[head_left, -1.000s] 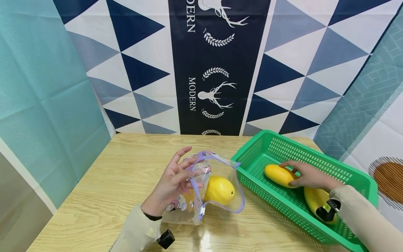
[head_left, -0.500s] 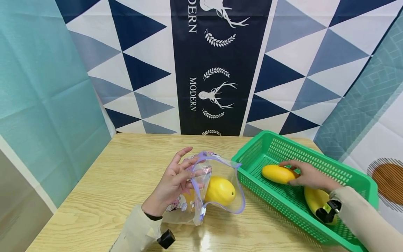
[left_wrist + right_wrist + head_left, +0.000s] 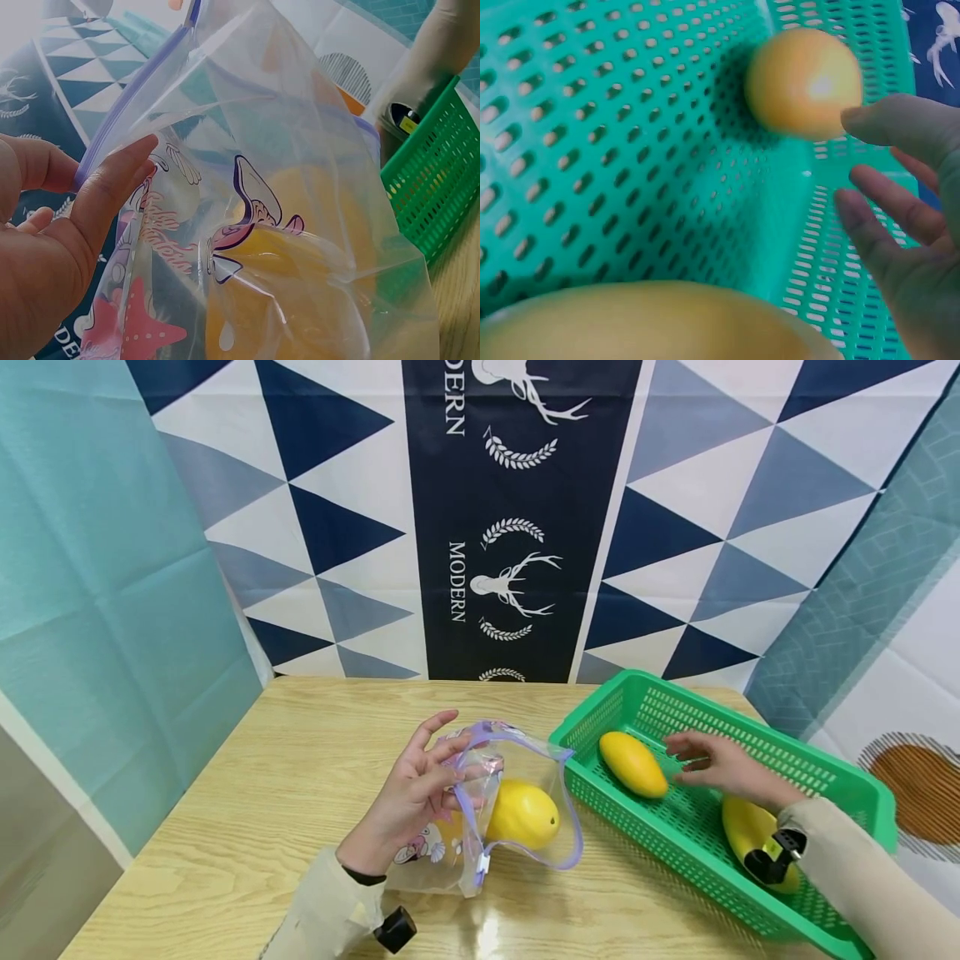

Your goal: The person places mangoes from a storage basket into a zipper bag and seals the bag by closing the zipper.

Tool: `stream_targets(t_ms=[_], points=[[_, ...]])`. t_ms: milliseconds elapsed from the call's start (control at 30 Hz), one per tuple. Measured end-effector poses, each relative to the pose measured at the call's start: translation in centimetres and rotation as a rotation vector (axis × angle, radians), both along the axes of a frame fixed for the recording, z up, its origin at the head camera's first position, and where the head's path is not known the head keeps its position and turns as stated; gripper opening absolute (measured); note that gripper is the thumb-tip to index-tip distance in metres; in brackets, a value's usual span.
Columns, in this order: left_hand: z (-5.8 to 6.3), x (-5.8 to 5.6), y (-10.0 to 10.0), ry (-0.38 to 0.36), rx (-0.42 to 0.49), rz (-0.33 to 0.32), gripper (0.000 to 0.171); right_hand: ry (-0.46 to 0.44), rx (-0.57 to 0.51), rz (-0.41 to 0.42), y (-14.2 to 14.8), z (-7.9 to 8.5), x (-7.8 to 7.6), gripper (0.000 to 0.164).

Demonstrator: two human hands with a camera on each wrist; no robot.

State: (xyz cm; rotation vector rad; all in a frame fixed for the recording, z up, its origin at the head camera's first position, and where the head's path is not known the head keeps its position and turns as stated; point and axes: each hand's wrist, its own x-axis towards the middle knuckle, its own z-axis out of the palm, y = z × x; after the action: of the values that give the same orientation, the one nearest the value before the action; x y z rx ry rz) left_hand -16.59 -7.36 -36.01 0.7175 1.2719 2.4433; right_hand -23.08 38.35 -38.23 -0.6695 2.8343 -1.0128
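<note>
My left hand (image 3: 416, 793) holds a clear zip bag (image 3: 270, 112) by its purple-edged mouth, some fingers showing through the plastic. Inside the bag lies a yellow fruit (image 3: 525, 814) with a small dark tip, shaped like a lemon, and more yellow-orange shows through the printed side in the left wrist view. Over the green basket (image 3: 592, 810), my right hand (image 3: 723, 768) has loosely bent fingers with nothing between them. Just left of its fingertips a mango (image 3: 633, 764) lies on the basket floor. A longer yellow fruit (image 3: 757, 843) lies beneath the right wrist, partly covered.
The bag and basket stand side by side on a wooden table (image 3: 300, 760). A patterned cloth (image 3: 330, 527) hangs behind the table's back edge. The basket's perforated walls rise around the right hand's fruit.
The mango has shifted left and turned in the basket. My right hand's fingers, earlier touching it, have come away from it. The left hand and bag stay as they were.
</note>
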Motion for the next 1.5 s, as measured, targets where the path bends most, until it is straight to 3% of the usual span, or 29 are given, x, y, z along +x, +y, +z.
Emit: stream_targets(t_ms=[133,367,700,967,1200,1500], points=[[-0.1,0.0,0.0,0.001,0.006,-0.002,0.065,-0.055,0.019,0.03,-0.7,-0.2,-0.2,0.061],[0.0,0.0,0.0,0.001,0.009,-0.002,0.065,-0.069,0.071,0.018,-2.4,-0.5,0.0,0.07],[0.1,0.0,0.1,-0.01,0.003,0.002,0.066,-0.007,0.126,-0.01,-4.9,-1.3,-0.3,0.088],[0.2,0.0,0.2,-0.011,0.006,0.004,0.066,0.002,0.069,-0.007,-4.3,-1.9,-0.7,0.077],[0.2,-0.1,0.2,-0.009,-0.011,0.006,0.067,-0.027,-0.017,-0.076,-3.3,-1.8,-1.0,0.072],[0.3,-0.2,0.2,-0.001,-0.02,0.007,0.068,0.019,-0.103,-0.125,-2.8,-1.4,-1.3,0.062]])
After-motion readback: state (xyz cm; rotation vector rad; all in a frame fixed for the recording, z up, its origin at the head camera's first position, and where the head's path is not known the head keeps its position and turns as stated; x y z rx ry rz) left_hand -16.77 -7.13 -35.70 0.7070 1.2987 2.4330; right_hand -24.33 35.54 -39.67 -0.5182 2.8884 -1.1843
